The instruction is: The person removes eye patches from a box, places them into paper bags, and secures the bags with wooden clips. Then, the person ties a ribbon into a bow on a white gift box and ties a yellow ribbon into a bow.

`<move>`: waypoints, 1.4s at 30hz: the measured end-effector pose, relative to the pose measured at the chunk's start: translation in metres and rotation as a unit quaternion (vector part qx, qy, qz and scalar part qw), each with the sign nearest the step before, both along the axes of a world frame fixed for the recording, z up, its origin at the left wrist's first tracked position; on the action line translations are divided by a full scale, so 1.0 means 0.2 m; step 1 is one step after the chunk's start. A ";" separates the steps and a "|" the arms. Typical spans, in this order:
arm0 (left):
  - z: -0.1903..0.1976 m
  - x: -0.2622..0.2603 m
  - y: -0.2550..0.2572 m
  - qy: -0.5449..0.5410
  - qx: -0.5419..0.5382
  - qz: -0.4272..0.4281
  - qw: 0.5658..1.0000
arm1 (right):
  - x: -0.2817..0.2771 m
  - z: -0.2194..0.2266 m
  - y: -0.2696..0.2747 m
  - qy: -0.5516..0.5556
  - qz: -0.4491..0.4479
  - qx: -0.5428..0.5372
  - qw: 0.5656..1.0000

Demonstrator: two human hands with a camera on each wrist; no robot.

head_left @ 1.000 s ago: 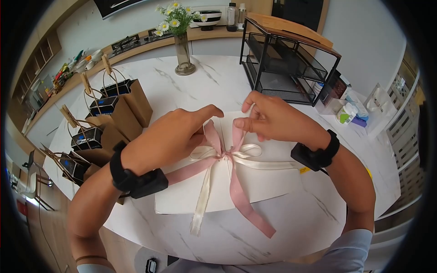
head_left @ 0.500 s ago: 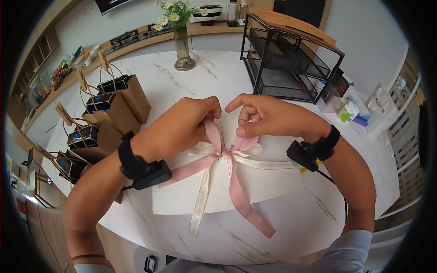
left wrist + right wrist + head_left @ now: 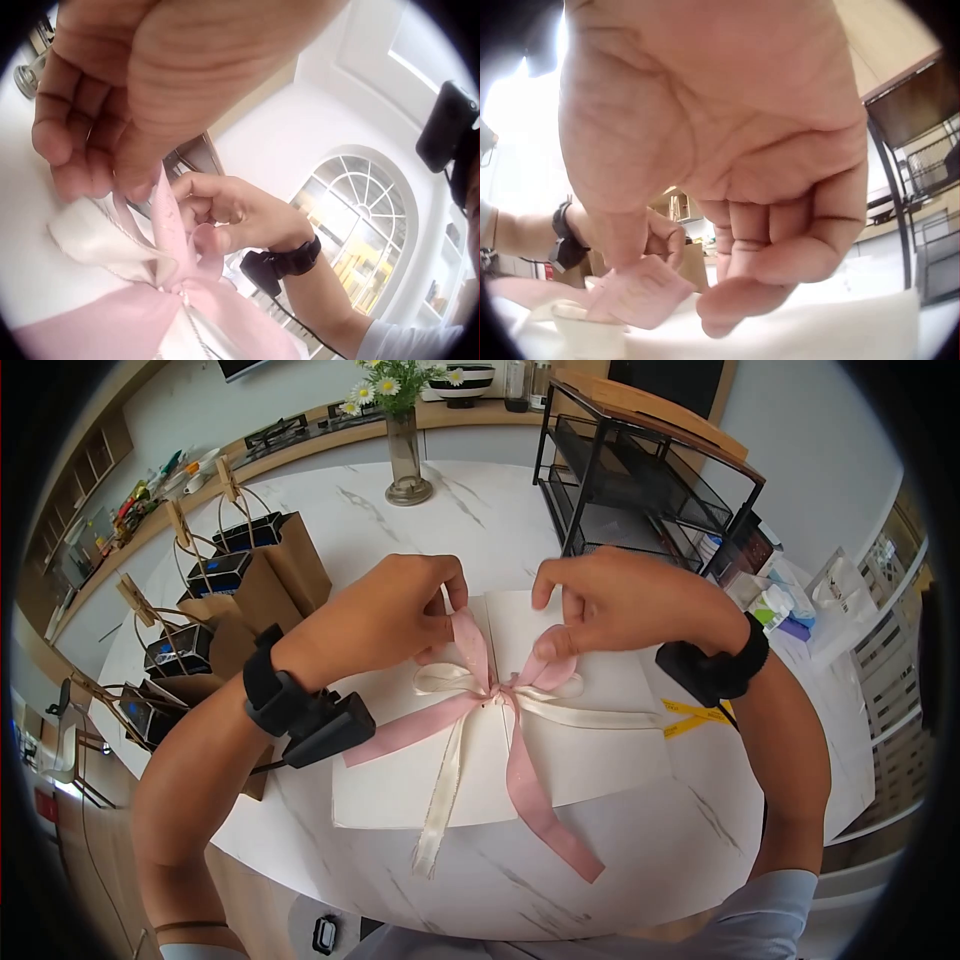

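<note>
A pink ribbon (image 3: 533, 800) is tied in a bow over a cream ribbon (image 3: 440, 800) on a flat white box (image 3: 600, 760). My left hand (image 3: 385, 610) pinches the bow's left pink loop (image 3: 168, 217) between thumb and fingers. On the other side, my right hand (image 3: 640, 600) has its thumb against the right pink loop (image 3: 641, 292), fingers bent and the index finger held apart from the thumb. Cream loops lie under the pink ones, and both ribbons' tails spread across the box, two hanging past its near edge. Each wrist wears a black strapped camera.
Several brown paper bags (image 3: 290, 565) with clothespins on their handles stand at the left. A glass vase (image 3: 405, 455) of daisies and a black mesh rack (image 3: 640, 480) stand at the back of the marble table (image 3: 480, 890). A yellow printed strip (image 3: 690, 718) lies right of the box.
The right pink loop has been drawn outward to the right, with the right thumb on it. The left hand has shifted slightly up and left, and the hands are a bit farther apart.
</note>
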State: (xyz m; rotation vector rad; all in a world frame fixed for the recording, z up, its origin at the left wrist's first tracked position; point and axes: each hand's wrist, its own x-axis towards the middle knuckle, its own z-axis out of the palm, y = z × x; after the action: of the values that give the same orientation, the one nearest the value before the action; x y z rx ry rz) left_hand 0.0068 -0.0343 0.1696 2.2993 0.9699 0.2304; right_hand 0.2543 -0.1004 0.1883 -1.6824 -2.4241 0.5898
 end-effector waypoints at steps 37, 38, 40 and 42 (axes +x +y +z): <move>-0.11 -0.13 -0.34 -0.065 0.192 -0.116 0.972 | -0.03 -0.22 -0.10 0.392 -0.055 -0.078 0.915; -0.11 -0.13 -0.34 -0.052 0.203 -0.132 0.969 | -0.02 -0.21 -0.13 0.368 -0.082 -0.017 0.926; -0.11 -0.12 -0.33 -0.044 0.194 -0.130 0.971 | 0.00 -0.21 -0.18 0.291 -0.074 0.003 0.954; -0.10 -0.11 -0.33 -0.036 0.187 -0.129 0.973 | -0.03 -0.21 -0.24 0.228 -0.051 0.039 0.971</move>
State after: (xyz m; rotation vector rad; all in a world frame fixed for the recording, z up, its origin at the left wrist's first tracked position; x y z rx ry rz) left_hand -0.0161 -0.1011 0.1488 2.7077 0.6206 0.4117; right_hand 0.2489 -0.1486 0.1456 -1.4367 -1.9974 0.7583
